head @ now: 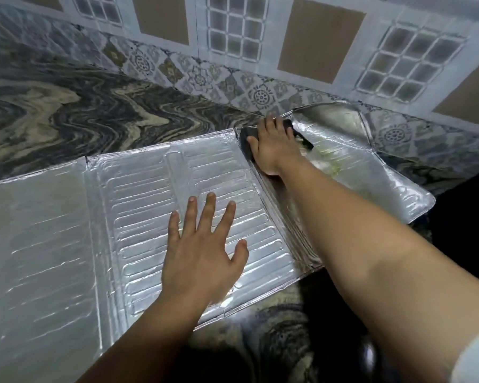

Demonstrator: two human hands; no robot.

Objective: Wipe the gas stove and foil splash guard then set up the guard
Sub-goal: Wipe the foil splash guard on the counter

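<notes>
The silver foil splash guard lies unfolded and flat on the marbled counter, its ribbed panels spread from the left edge to the right. My left hand rests flat on the middle panel with fingers spread, holding nothing. My right hand reaches to the far end of the fold between the middle and right panels and presses a dark cloth onto the foil. The right panel shows faint yellowish smears beside that hand. The gas stove cannot be made out for certain.
The dark swirled marble counter extends behind and left of the guard. A patterned tiled wall rises at the back. A dark object sits at the right edge beside the guard's right panel.
</notes>
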